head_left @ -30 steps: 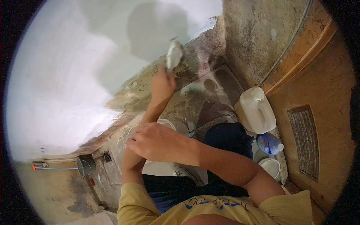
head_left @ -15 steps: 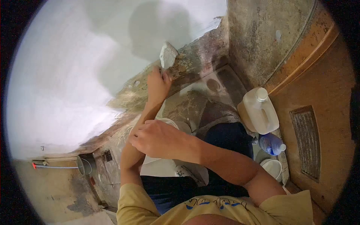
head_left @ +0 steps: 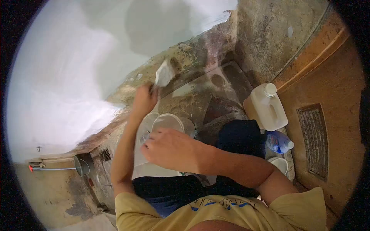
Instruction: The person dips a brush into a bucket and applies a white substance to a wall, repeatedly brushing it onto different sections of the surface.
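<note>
A putty knife (head_left: 165, 74), its blade coated white and blurred by motion, is gripped in my left hand (head_left: 145, 101). The blade is held over the bare, stained lower strip of the wall (head_left: 127, 92). Below it my right hand (head_left: 169, 150) is closed, with its fingers curled; a small pale thing shows by the fingertips, but I cannot make it out. Just beyond the right hand stands a white bucket (head_left: 168, 116), its rim partly covered by the hand. Smooth white coating (head_left: 69, 77) covers the wall above the stained strip.
On my right stand a large jug (head_left: 266, 107) with a white cap, a blue-labelled bottle (head_left: 279, 142) and a white tub (head_left: 278, 164). Behind them is a brown panel with a vent grille (head_left: 313, 142). A dark bucket (head_left: 82, 165) is far left.
My left hand has drawn the putty knife down and left, off the white-coated edge. My right hand has shifted slightly down and right, apart from the left forearm, showing more of the bucket.
</note>
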Available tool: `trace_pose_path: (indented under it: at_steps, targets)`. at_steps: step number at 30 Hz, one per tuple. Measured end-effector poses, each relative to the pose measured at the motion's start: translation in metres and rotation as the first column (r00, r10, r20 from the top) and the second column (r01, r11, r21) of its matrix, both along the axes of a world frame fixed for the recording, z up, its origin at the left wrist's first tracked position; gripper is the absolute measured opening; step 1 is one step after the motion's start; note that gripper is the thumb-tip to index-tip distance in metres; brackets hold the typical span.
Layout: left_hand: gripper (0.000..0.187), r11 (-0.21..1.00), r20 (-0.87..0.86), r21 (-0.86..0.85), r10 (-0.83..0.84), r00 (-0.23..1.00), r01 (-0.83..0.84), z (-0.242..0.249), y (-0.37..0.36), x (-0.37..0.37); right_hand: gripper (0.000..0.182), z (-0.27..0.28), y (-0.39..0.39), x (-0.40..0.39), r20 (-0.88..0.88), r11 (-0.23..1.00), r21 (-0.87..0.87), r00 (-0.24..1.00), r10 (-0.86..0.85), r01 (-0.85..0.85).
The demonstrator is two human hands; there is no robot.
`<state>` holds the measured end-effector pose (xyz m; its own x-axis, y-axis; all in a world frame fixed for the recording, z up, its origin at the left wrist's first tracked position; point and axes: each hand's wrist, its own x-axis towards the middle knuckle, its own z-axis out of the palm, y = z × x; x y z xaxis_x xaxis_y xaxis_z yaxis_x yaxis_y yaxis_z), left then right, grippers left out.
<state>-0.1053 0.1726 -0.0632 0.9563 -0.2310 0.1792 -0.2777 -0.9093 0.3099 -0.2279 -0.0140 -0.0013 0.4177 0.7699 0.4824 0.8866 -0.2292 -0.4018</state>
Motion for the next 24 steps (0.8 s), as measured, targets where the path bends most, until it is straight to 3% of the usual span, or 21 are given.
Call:
trace_pose_path:
  at_steps: [1,2,4,5,7,8,10,12,14,17,20,23,24]
  targets:
    - [0.022,0.997,-0.114,0.077,-0.018,0.993,0.027,0.018,0.009,-0.015,0.011,-0.002,-0.004,-0.004,-0.01,0.991,-0.137,1.0,-0.007,0.005]
    - [0.022,0.997,-0.128,0.07,-0.01,0.992,0.019,0.037,0.017,-0.027,0.011,-0.01,-0.007,-0.008,-0.025,0.99,-0.143,1.0,0.002,-0.006]
    - [0.021,0.947,-0.47,0.271,-0.028,0.882,0.174,0.061,0.029,-0.049,0.015,-0.026,-0.016,-0.017,-0.202,0.939,-0.339,0.979,-0.014,-0.057]
    - [0.021,0.953,-0.488,0.259,-0.014,0.873,0.159,0.058,0.035,-0.057,0.015,-0.029,-0.021,-0.021,-0.222,0.935,-0.346,0.975,0.005,-0.084]
    - [0.026,0.886,-0.639,0.316,-0.065,0.766,0.338,0.047,0.049,-0.074,0.019,-0.025,-0.031,-0.027,-0.33,0.738,-0.654,0.941,-0.079,-0.167]
    - [0.022,0.831,-0.656,0.356,-0.104,0.748,0.428,0.023,0.057,-0.078,0.019,-0.026,-0.033,-0.03,-0.355,0.73,-0.652,0.933,-0.057,-0.204]
    - [0.021,0.788,-0.713,0.444,0.022,0.701,0.426,-0.04,0.069,-0.083,0.019,-0.029,-0.034,-0.036,-0.2,0.766,-0.629,0.98,0.006,-0.133]
    - [0.024,0.828,-0.796,0.408,0.118,0.593,0.383,-0.061,0.043,-0.083,0.016,-0.029,-0.03,-0.044,-0.277,0.771,-0.597,0.959,0.061,-0.222]
    - [0.024,0.805,-0.681,0.375,-0.097,0.726,0.46,-0.107,0.045,-0.093,0.014,-0.031,-0.025,-0.053,-0.338,0.775,-0.559,0.935,0.11,-0.294]
    - [0.021,0.824,-0.678,0.387,-0.051,0.734,0.414,-0.149,0.035,-0.094,0.017,-0.033,-0.021,-0.063,-0.37,0.754,-0.575,0.923,0.106,-0.317]
    - [0.018,0.841,-0.585,0.362,-0.132,0.8,0.403,-0.202,0.045,-0.095,0.019,-0.028,-0.019,-0.064,-0.364,0.73,-0.615,0.929,0.072,-0.298]
    - [0.016,0.846,-0.606,0.359,-0.11,0.788,0.394,-0.218,0.053,-0.085,0.02,-0.03,-0.017,-0.062,-0.289,0.722,-0.658,0.957,0.021,-0.214]
    - [0.016,0.828,-0.64,0.36,-0.117,0.76,0.431,-0.204,0.052,-0.079,0.02,-0.033,-0.016,-0.062,-0.274,0.717,-0.672,0.962,-0.01,-0.184]
